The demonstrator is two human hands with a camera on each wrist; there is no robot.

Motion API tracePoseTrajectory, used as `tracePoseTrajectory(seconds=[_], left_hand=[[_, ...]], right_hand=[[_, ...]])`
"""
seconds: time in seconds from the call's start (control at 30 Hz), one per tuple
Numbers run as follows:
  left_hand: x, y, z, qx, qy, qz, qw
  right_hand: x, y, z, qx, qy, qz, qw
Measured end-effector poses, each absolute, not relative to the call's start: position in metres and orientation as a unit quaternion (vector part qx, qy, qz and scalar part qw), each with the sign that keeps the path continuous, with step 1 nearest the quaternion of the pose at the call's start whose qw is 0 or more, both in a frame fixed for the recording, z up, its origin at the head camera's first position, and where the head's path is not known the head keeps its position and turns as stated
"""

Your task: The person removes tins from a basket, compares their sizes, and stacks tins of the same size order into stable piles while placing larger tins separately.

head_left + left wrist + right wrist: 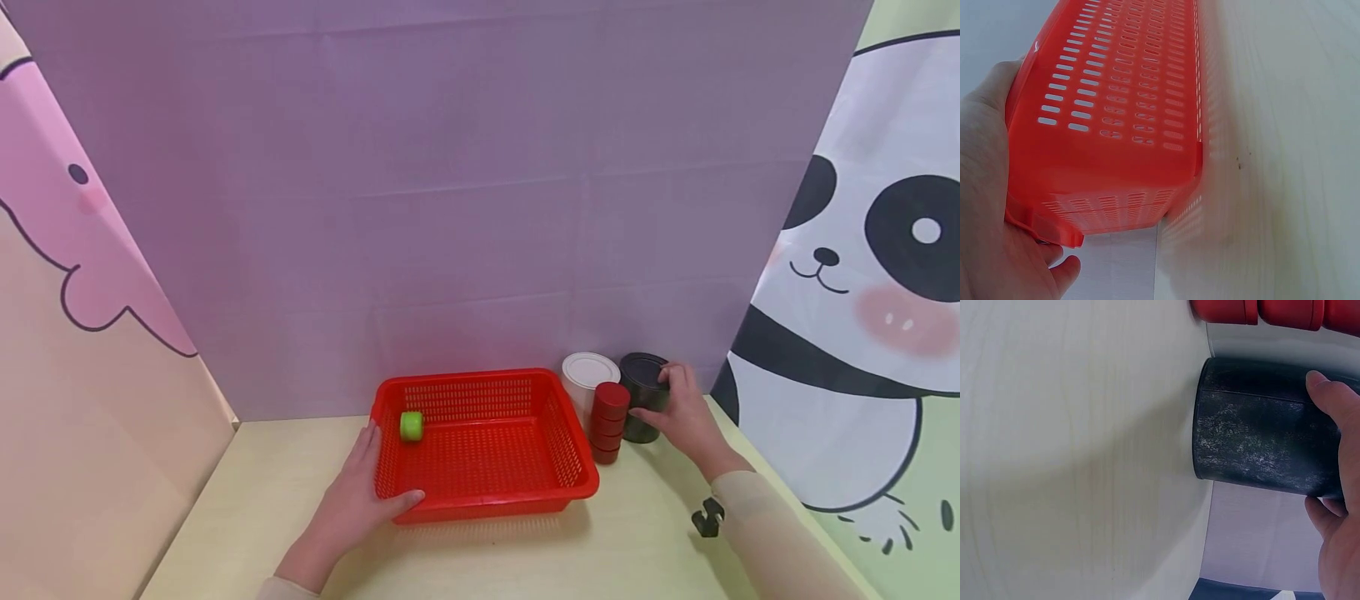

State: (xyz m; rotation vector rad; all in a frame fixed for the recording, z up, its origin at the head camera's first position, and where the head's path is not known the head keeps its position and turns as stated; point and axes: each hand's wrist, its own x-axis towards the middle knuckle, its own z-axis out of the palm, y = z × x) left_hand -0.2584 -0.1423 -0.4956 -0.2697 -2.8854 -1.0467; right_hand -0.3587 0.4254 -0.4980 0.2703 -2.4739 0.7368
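My left hand (351, 502) holds the near-left corner of a red plastic basket (480, 503), thumb over the front rim and fingers along the left side. In the left wrist view, fingertips show curled below the rim. Inside the basket, by its left wall, lies a small light-green cylinder-like piece (411, 426). At the back right, my right hand (684, 417) grips a black can (639, 390) with a lid. The right wrist view shows thumb and fingers on opposite sides of that can, whose base appears to be on the table.
Left of the black can stand a white can (589, 369) and a dark-red stack of short cylinders (608, 423), close to the basket's right side. A small black object (707, 518) is beside the right sleeve. A purple backdrop (465, 208) rises behind the pale table (495, 567).
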Motion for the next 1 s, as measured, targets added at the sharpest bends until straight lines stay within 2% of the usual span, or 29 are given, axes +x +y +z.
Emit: tracePoseTrajectory(seconds=[1.0], left_hand=[[-0.258, -0.147, -0.497, -0.094, -0.935, -0.340, 0.033]], right_hand=[[-0.343, 0.425, -0.487, 0.110, -0.923, 0.264, 0.257]])
